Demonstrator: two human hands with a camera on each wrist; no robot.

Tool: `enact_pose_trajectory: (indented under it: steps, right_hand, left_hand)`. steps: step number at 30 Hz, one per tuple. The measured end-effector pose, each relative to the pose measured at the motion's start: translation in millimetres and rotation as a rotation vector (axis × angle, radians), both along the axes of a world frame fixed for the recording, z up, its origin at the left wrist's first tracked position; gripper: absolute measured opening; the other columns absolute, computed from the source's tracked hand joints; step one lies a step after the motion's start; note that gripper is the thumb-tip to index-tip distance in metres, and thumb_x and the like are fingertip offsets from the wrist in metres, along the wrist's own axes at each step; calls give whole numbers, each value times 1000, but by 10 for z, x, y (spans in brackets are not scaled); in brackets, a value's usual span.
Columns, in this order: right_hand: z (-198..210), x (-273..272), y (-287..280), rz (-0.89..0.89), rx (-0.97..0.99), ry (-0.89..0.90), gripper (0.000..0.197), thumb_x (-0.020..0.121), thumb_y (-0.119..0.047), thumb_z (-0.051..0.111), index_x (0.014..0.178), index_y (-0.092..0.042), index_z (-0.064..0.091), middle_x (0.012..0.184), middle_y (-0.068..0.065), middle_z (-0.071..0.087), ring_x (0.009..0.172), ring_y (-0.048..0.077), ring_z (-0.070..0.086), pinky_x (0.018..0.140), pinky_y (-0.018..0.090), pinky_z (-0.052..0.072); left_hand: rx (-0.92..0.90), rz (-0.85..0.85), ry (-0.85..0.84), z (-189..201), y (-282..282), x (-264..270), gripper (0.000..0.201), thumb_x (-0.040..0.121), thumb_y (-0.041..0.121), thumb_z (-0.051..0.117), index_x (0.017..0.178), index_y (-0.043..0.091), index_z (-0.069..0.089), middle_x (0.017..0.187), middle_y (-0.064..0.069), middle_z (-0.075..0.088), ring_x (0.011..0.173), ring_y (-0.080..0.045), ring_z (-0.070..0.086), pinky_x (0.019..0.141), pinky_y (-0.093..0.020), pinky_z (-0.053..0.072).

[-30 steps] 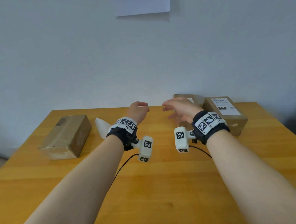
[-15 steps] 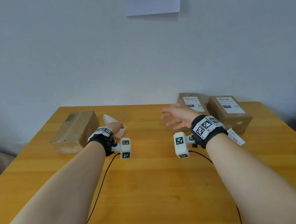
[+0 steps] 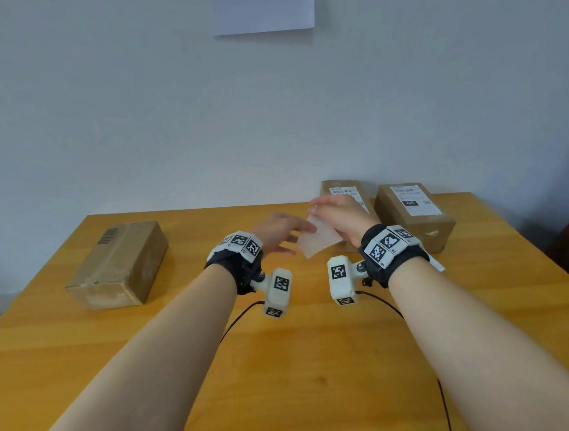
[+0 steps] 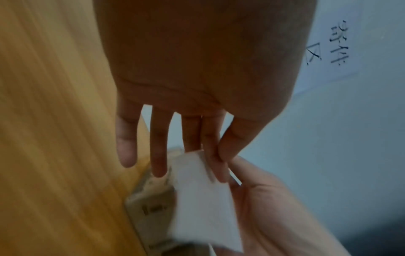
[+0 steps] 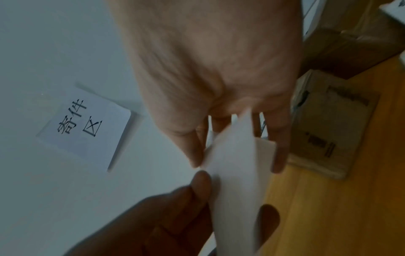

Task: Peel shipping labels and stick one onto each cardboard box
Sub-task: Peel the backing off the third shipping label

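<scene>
A white label sheet (image 3: 318, 241) hangs in the air over the middle of the table, held between both hands. My left hand (image 3: 305, 229) pinches its upper edge between thumb and forefinger (image 4: 215, 166), the other fingers straight. My right hand (image 3: 316, 209) grips the same sheet (image 5: 237, 166) from the right, thumb in front and fingers behind. An unlabelled cardboard box (image 3: 120, 261) lies at the left of the table. Two boxes with white labels on top stand at the back right, one (image 3: 344, 192) partly hidden behind my right hand, the other (image 3: 413, 216) further right.
The wooden table (image 3: 284, 363) runs up to a pale wall. A paper sign (image 3: 262, 9) hangs on that wall. A loose white strip (image 3: 439, 266) lies on the table behind my right wrist. Black cables trail from both wrist cameras.
My left hand has brought the white sheet from beside the left box to the middle and lifted it. My right hand has taken hold of it too.
</scene>
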State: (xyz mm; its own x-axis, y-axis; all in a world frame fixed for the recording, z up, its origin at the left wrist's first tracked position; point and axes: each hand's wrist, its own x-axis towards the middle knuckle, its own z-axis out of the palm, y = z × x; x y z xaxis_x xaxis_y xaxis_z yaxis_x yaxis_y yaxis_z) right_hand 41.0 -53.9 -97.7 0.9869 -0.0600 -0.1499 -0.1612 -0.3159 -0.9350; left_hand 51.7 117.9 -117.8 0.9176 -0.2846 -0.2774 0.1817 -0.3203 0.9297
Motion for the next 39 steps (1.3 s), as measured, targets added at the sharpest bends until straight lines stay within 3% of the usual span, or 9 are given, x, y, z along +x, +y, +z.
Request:
enact_pose_trajectory:
  steps: [4, 9, 14, 18, 23, 27, 31, 34, 39]
  right_hand:
    - [-60, -36, -451, -313, -82, -157, 29, 97, -4, 58, 100, -28, 73, 120, 2, 68, 91, 16, 64, 72, 31, 55]
    - [-252, -201, -1174, -623, -278, -74, 37, 99, 2, 46, 108, -18, 76, 142, 4, 62, 125, 32, 60, 90, 32, 47]
    - [-507, -263, -1657, -751, -499, 100, 35, 102, -11, 54, 135, -20, 59, 146, 12, 51, 137, 41, 41, 108, 53, 42]
    - [-599, -298, -1673, -704, -596, 210, 41, 99, -22, 58, 137, -21, 42, 150, 14, 27, 141, 42, 23, 116, 59, 30]
    - [-744, -152, -1583, -475, -645, 290, 21, 89, -37, 57, 85, -25, 74, 121, 11, 60, 121, 42, 44, 99, 54, 36]
    - [-910, -88, -1524, -267, -704, 412, 41, 73, -56, 75, 67, -19, 61, 81, 10, 63, 85, 33, 61, 82, 43, 50]
    - [-1069, -58, -1527, -130, -833, 546, 85, 36, -81, 77, 97, -22, 67, 115, 8, 70, 112, 33, 65, 96, 48, 56]
    - [-1259, 65, -1641, -93, -913, 469, 103, 40, -86, 75, 119, -21, 70, 131, 10, 64, 117, 33, 61, 98, 50, 55]
    - [-1022, -53, -1521, -147, -939, 466, 46, 59, -60, 80, 82, -23, 65, 125, 9, 65, 129, 41, 50, 111, 60, 36]
  left_hand:
    - [-19, -124, 31, 61, -417, -66, 20, 106, 31, 58, 110, 19, 74, 125, -1, 71, 117, -24, 67, 88, -45, 63]
    - [41, -160, 12, -1, -722, -88, 28, 109, 41, 50, 117, 23, 71, 129, 3, 71, 114, -24, 70, 96, -49, 62]
    - [31, -157, 34, -59, -875, -84, 28, 109, 40, 50, 111, 23, 72, 122, 2, 74, 112, -25, 71, 93, -48, 62]
    - [27, -144, 50, -78, -926, -72, 26, 109, 39, 50, 106, 25, 72, 123, -1, 74, 107, -25, 70, 96, -50, 59]
    - [36, -121, 58, -116, -901, -57, 24, 109, 38, 52, 109, 24, 72, 121, 0, 76, 117, -29, 72, 94, -48, 61]
    - [38, -111, 75, -161, -846, -45, 25, 109, 37, 53, 113, 22, 72, 119, 1, 77, 113, -27, 72, 91, -46, 62]
    - [36, -103, 84, -209, -810, -28, 25, 109, 37, 53, 114, 21, 71, 119, 0, 77, 102, -23, 72, 92, -47, 62]
    - [30, -98, 85, -222, -810, -16, 25, 109, 36, 53, 112, 21, 72, 119, 0, 77, 101, -23, 72, 92, -48, 62]
    - [17, -99, 93, -228, -833, -22, 24, 110, 35, 51, 109, 21, 71, 118, 0, 77, 103, -25, 72, 93, -49, 61]
